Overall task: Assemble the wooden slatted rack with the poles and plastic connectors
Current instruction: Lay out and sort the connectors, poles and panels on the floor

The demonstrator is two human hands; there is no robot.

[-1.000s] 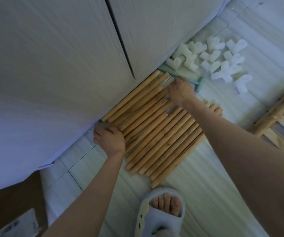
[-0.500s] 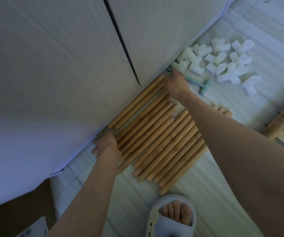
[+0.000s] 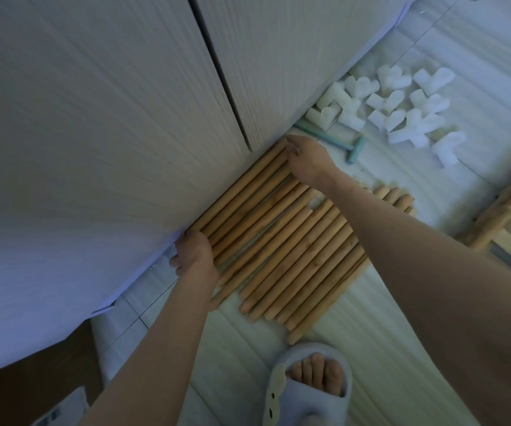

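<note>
Head view shows both hands at the row of poles (image 3: 279, 241) lying on the floor (image 3: 402, 348) against the cabinet (image 3: 94, 118) — left hand (image 3: 195, 256) curled on the near ends, right hand (image 3: 308, 161) pressing the far ends, grip unclear — so gathering poles is in hand, and next calls for a white connector (image 3: 402, 112).

A single head-worn wide-angle camera looks steeply down past the person's forearms at the floor (image 3: 355, 348), close above the wooden poles (image 3: 279, 241). A cabinet front (image 3: 109, 118) fills the upper left; a slippered foot (image 3: 312, 385) marks the lower edge.
</note>
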